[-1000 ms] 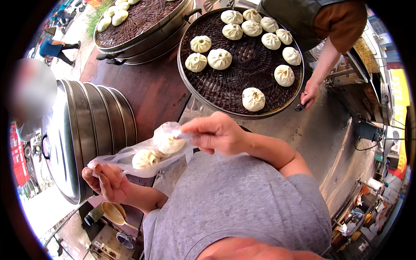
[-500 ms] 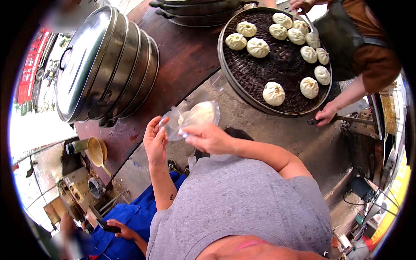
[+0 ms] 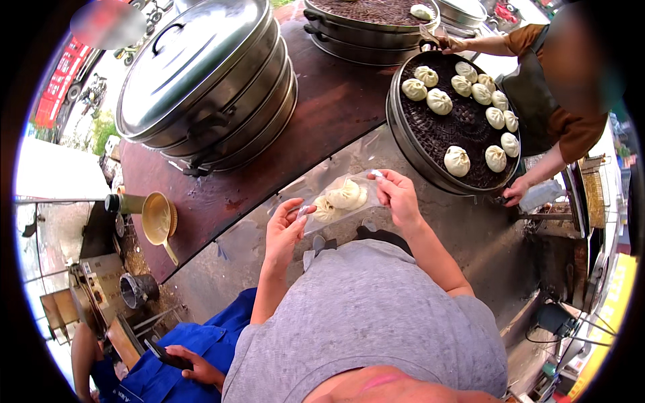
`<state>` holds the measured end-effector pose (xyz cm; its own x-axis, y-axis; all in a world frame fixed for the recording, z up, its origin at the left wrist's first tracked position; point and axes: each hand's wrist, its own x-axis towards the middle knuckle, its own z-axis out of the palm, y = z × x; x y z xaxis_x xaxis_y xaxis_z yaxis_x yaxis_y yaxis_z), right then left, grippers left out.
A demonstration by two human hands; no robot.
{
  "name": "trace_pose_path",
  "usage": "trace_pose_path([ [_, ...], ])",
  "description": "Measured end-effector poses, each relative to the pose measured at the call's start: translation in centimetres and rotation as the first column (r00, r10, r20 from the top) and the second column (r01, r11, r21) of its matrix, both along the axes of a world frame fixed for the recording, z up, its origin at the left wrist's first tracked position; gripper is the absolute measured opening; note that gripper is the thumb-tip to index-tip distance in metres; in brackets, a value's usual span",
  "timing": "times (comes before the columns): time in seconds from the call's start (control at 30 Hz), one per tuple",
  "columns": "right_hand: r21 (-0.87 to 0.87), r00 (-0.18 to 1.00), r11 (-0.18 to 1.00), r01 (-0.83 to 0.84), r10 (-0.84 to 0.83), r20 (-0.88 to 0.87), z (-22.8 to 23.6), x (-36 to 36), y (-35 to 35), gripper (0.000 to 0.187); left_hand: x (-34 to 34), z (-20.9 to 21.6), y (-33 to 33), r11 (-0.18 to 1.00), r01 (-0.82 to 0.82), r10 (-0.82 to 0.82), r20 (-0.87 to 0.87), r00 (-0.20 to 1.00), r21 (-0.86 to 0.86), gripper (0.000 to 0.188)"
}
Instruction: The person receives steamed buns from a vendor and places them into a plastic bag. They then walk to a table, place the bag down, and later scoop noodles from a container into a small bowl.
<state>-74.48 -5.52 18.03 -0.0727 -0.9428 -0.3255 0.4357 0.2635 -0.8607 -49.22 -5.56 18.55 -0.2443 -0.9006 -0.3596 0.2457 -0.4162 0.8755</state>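
Note:
A clear plastic bag (image 3: 366, 213) with white steamed buns (image 3: 345, 194) inside is stretched between my two hands, in front of my grey shirt. My left hand (image 3: 287, 227) pinches one corner of the bag. The opposite corner is gripped by my right hand (image 3: 398, 195), fingers closed on the plastic. To the far right, a round steamer tray (image 3: 430, 144) carries several pleated buns on a dark woven liner. A co-worker's hands hold that tray at its far and near right edges.
On the dark red table (image 3: 322, 101) stand a lidded stack of metal steamers (image 3: 222, 101) and more steamer tiers (image 3: 366, 43) behind. A yellow ladle-like scoop (image 3: 158, 218) lies near the table's left end. At lower left, a person in blue (image 3: 178, 349) holds a phone (image 3: 168, 356).
My hands have moved apart, and the bag is now spread flat with the buns plainly visible. The view has shifted, so the steamers and tray appear further right.

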Motion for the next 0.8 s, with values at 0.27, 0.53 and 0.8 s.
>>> trace_pose_path([
  [0.27, 0.082, 0.996, 0.993, -0.091, 0.091, 0.008, 0.7, 7.1, -0.1, 0.016, 9.4, -2.6, 2.8, 0.97, 0.18, -0.232, 0.418, 0.878, 0.161, 0.031],
  [0.53, 0.095, 0.995, 0.99, -0.101, 0.1, 0.011, 0.9, 9.2, 0.4, 0.015, 12.2, -1.7, 3.6, 0.989, 0.036, -0.05, 0.091, 0.995, 0.146, 0.016],
  [0.8, 0.034, 0.998, 0.997, -0.068, 0.068, 0.006, 0.8, 7.6, 1.4, 0.015, 11.7, -2.6, 5.3, 0.985, -0.14, 0.17, -0.545, 0.821, 0.096, 0.027],
])
